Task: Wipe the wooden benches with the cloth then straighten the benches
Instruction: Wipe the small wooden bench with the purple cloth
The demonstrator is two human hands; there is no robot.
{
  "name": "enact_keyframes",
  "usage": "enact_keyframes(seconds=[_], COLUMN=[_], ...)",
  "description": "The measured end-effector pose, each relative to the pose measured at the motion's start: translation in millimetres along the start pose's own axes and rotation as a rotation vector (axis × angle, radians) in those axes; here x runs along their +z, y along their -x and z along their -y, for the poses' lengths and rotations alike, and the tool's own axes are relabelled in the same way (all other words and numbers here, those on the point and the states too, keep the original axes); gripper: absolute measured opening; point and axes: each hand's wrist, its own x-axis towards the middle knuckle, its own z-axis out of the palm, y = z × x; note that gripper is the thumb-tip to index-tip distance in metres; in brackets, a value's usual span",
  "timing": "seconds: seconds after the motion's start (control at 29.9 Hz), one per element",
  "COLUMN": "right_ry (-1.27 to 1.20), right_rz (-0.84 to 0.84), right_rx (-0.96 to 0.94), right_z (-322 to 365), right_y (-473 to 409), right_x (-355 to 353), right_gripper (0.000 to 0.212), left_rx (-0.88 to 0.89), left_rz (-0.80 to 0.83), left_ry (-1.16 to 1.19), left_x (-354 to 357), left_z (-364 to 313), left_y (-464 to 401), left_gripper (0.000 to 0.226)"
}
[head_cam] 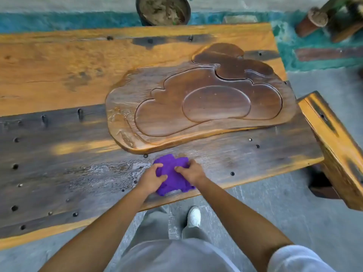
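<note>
The wiping step is in hand. A purple cloth point(172, 174) lies bunched on the near plank of a wide wooden surface point(59, 173), close to its front edge and just in front of a carved wooden tray point(196, 103) that rests on the boards. The cloth is held by both hands: the left hand point(151, 178) is closed over its left part, and the right hand point(191, 172) is closed over its right part, fingers curled into the fabric. The hands sit close together with only cloth between them.

To the left of the cloth the dark plank shows a pale, streaky film (damp or dusty; which of the two cannot be told). A narrower bench point(337, 154) stands at the right end, set at an angle to the wide surface, its near part touching or nearly touching that end. No wiping marks can be made out on it.

The task is judged to be at an early stage; straightening is not yet begun.

For the next move, the cloth would need to be flattened or regathered and drawn along the grain with steady downward pressure. The sunken bolt holes point(15, 166) should be passed over with care, since fabric may snag there. The tray is likely to need lifting or working around.
</note>
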Motion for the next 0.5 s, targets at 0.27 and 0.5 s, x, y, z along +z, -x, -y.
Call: enact_keyframes(seconds=[0.27,0.5], right_ry=[-0.335,-0.76], right_rz=[0.037,-0.005], right_rx=[-0.052,-0.238], right_z=[-8.6,-74.8], right_y=[16.0,101.3], right_x=[-39.7,-149.0], right_gripper=[0.038,0.03], left_rx=[-0.107,0.279], left_rz=[0.08,0.124], left_ry=[0.44,0.137], left_x=[8.7,58.3], left_z=[-41.9,-131.1], left_y=[31.6,78.9], left_gripper=[0.022,0.024])
